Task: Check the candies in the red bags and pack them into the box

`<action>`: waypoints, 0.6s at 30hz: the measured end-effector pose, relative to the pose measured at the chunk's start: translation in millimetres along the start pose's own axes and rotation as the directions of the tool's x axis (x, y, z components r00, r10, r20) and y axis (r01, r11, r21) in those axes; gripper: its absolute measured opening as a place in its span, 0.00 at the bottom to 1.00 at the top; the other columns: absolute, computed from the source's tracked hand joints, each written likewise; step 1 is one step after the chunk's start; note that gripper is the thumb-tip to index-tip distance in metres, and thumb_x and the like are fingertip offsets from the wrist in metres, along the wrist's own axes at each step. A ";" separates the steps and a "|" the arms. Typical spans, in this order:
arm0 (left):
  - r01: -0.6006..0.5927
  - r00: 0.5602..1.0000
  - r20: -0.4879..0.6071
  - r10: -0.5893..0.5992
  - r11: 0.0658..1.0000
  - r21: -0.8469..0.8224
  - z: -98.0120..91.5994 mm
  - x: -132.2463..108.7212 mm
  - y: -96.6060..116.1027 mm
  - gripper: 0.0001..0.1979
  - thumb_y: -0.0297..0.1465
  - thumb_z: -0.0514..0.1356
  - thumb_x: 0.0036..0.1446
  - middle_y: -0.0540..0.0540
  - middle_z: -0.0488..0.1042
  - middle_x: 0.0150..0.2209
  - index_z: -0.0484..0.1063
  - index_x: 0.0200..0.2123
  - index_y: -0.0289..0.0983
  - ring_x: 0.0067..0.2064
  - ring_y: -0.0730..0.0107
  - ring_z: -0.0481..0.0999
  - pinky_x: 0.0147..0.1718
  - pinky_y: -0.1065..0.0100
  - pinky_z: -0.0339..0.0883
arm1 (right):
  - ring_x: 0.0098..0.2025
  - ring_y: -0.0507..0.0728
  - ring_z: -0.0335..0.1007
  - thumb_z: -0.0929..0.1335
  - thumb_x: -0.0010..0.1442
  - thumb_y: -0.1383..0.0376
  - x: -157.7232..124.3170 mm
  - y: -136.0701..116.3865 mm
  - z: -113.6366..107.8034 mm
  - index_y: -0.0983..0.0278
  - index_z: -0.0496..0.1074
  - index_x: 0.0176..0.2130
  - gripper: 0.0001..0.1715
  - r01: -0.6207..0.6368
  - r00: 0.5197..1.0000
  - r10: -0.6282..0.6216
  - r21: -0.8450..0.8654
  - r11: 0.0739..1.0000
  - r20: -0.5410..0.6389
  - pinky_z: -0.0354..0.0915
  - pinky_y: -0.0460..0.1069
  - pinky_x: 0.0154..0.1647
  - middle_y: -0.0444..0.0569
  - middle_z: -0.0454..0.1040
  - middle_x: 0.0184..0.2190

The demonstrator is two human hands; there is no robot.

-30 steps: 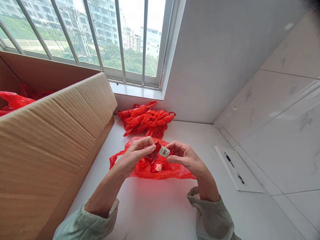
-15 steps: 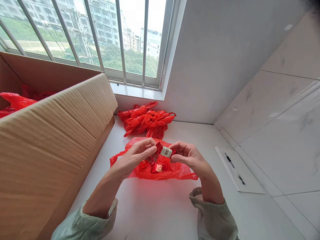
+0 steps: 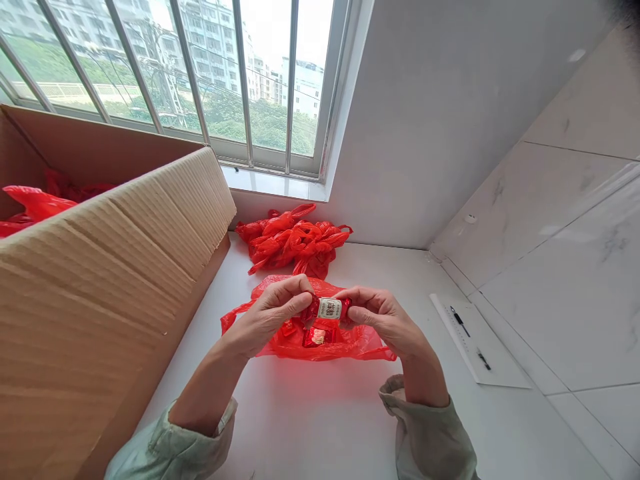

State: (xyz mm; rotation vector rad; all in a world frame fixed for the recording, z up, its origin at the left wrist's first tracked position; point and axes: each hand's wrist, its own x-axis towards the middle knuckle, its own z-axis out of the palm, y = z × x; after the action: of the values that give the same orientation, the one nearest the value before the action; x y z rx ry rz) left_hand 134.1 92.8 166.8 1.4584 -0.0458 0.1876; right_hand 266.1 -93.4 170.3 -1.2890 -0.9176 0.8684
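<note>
Between both hands is a red-wrapped candy (image 3: 329, 308) with a white label bearing dark printed characters. My left hand (image 3: 280, 307) pinches its left twisted end between thumb and fingers. At the other end, my right hand (image 3: 375, 312) grips the wrapper the same way. Directly below lies an opened red plastic bag (image 3: 350, 347) spread on the white table. Inside that bag rests another shiny red wrapped piece (image 3: 318, 337) with a pale gold mark; more red pieces near it are partly covered by the left hand.
A pile of knotted red plastic bags (image 3: 295, 240) lies by the wall behind. To the left stands a big cardboard box (image 3: 115, 247) with red bags inside. Paper (image 3: 480, 340) holding a black pen (image 3: 460, 321) and a pen cap (image 3: 483, 361) is at right. A barred window is ahead.
The candy has turned slightly so its label sits more level and faces me more. My right fingers have shifted a little on its end.
</note>
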 end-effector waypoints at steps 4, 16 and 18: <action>-0.001 1.000 0.010 0.003 0.991 -0.137 0.3 -0.4 -4.0 0.15 0.42 0.61 0.63 0.52 0.66 0.28 0.65 0.31 0.38 0.29 0.73 0.63 0.30 0.72 0.59 | 0.34 0.51 0.73 0.71 0.60 0.59 -0.1 -0.3 1.6 0.62 0.77 0.43 0.13 -0.015 1.000 0.016 0.040 0.999 -0.010 0.71 0.48 0.38 0.46 0.77 0.36; 0.042 0.991 -0.126 -0.041 0.999 0.004 3.7 2.9 0.1 0.17 0.42 0.60 0.61 0.53 0.63 0.26 0.63 0.27 0.38 0.29 0.72 0.63 0.31 0.71 0.58 | 0.26 0.49 0.59 0.68 0.60 0.59 1.3 -1.9 1.1 0.63 0.66 0.28 0.13 -0.039 0.999 0.035 -0.142 0.989 -0.030 0.58 0.46 0.29 0.40 0.63 0.23; 0.052 0.987 -0.151 -0.047 0.998 0.034 2.3 3.5 0.2 0.17 0.42 0.60 0.61 0.52 0.64 0.26 0.63 0.27 0.37 0.29 0.72 0.64 0.31 0.70 0.59 | 0.25 0.49 0.57 0.68 0.58 0.60 1.9 -2.4 3.1 0.63 0.65 0.27 0.12 -0.023 0.998 0.015 -0.132 0.991 -0.060 0.56 0.46 0.28 0.40 0.62 0.22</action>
State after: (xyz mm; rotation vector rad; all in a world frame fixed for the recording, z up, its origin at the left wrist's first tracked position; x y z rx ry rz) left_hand 137.6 90.8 167.8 1.4778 0.1167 0.2580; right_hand 264.1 -90.7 173.0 -1.4322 -0.9308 0.7906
